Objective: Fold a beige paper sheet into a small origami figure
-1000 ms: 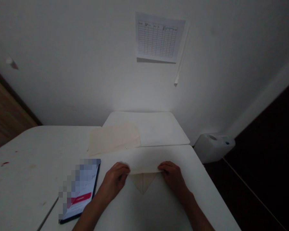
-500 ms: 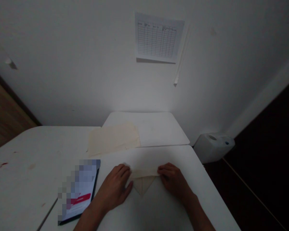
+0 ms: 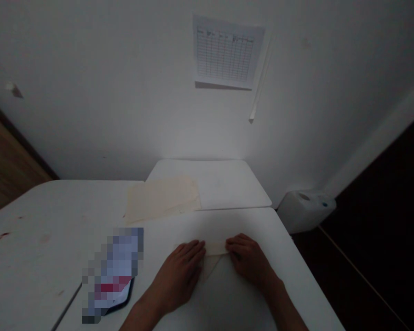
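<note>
a white plastic table (image 3: pixel 37 216) carries a flat cream paper sheet (image 3: pixel 160 200), a folded cream paper strip (image 3: pixel 215 248), and a dark-edged phone (image 3: pixel 112 276) with a blurred screen.

- A pixelated phone (image 3: pixel 112 276) lies just beside the left hand (image 3: pixel 177 278), blocking a sideways pass.
- A hand can pass forward over the surface (image 3: pixel 234 225), as far as the flat paper sheet (image 3: pixel 162 198) and the wall (image 3: pixel 124 115).
- Right of the right hand (image 3: pixel 250 262), room runs to the surface edge (image 3: pixel 283 257).
- Beyond that edge stands a white canister (image 3: pixel 305 211).

Folded paper (image 3: pixel 215 248) partly hand-hidden, phone screen (image 3: pixel 113 271) pixelated (unreadable)
</note>
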`<state>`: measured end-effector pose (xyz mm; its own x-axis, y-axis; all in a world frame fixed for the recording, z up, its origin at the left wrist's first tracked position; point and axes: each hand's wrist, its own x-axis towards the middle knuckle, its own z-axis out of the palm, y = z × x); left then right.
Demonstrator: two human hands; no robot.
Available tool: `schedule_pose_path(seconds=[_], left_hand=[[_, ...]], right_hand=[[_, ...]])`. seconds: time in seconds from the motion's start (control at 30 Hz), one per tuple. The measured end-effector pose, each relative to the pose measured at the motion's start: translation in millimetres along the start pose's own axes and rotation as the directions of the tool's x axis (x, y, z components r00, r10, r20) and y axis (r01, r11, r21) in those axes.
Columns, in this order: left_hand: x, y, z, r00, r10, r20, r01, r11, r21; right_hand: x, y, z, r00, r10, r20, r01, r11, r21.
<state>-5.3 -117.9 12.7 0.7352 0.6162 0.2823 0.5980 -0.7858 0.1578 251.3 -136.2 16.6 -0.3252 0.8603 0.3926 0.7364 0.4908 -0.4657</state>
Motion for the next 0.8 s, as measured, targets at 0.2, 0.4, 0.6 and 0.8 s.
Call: schedule_pose_path(seconds=[0.2, 0.4, 0.6, 0.8], left_hand=[[1, 2, -0.3, 1.000, -0.008, -0.010, 0.007, 1.000, -0.011], [0, 1, 2.5, 0.999, -0.004, -0.035, 0.003, 1.000, -0.027], [-1, 2, 4.6, 1.000, -0.022, -0.003, 0.022, 1.000, -0.004], [-2, 3, 7.1, 0.997, -0.053, -0.050, 0.053, 0.999, -0.002]], right_hand=[[2, -10, -3, 1.000, -0.009, -0.002, 0.009, 0.997, -0.073], [8, -25, 21, 0.998, -0.058, 0.030, 0.059, 0.998, -0.034], [9, -35, 28, 0.997, -0.024, 0.072, 0.026, 0.999, -0.021], [10, -36, 34, 0.997, 0.007, 0.077, 0.000, 0.996, -0.091]])
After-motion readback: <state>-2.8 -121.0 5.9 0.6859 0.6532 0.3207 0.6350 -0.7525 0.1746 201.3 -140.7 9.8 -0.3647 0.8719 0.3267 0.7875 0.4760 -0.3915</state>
